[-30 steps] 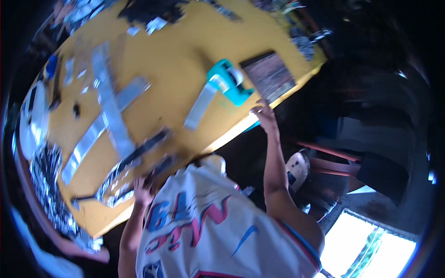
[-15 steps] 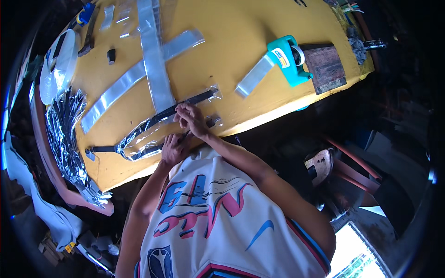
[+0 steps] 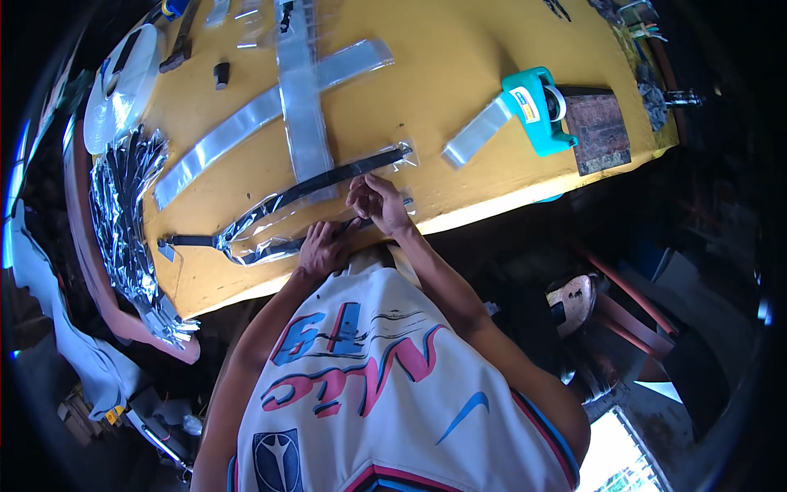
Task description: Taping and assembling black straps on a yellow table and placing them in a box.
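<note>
A long black strap (image 3: 328, 178) in clear plastic film lies looped on the yellow table near its front edge. Its two lengths join at a dark end (image 3: 193, 240) on the left, where a small tag hangs. My left hand (image 3: 321, 248) is closed over the nearer length, fingers bent down onto it. Just to the right, my right hand (image 3: 379, 205) sits between the two lengths, fingers curled and thumb close to the forefinger. What its fingertips hold, if anything, is hidden. Past its wrist, a bit of the nearer length's dark end and film shows.
Clear flat plastic sleeves (image 3: 305, 107) lie crossed beyond the strap. A teal tape dispenser (image 3: 533, 123) stands at the right by a dark wooden block (image 3: 597, 135). Leftward are a bundle of film-wrapped straps (image 3: 123, 221), a white reel (image 3: 123, 107) and a small dark cylinder (image 3: 221, 75).
The view has shifted, so the table's things appear farther right and slightly higher. My right hand has slid a little to the right along the strap, away from my left hand.
</note>
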### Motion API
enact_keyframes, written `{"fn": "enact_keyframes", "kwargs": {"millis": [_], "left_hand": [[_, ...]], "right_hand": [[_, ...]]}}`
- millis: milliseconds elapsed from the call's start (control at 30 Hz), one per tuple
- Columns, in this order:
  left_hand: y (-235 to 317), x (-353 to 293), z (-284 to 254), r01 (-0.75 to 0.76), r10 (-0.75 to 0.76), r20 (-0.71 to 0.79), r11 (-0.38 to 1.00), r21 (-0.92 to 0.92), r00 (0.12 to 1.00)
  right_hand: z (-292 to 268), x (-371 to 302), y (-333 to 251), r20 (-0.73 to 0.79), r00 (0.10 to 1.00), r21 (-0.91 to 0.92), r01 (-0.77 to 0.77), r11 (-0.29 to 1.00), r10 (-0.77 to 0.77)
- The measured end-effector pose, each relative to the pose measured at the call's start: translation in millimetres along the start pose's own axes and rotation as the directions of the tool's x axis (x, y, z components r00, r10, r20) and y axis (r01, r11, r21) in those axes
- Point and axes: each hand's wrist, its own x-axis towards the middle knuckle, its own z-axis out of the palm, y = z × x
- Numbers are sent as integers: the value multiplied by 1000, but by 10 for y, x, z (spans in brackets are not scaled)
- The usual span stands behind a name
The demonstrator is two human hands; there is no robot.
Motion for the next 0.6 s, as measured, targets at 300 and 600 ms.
{"fn": "enact_keyframes", "kwargs": {"millis": [300,600], "left_hand": [[163,162,49,248,-331,-270,922,-298,904],[241,544,-29,367,-507,-258,819,-440,822]], "right_hand": [[21,29,4,-38,999,-58,-24,998,22],[48,13,16,-68,998,-52,-6,999,3]]}}
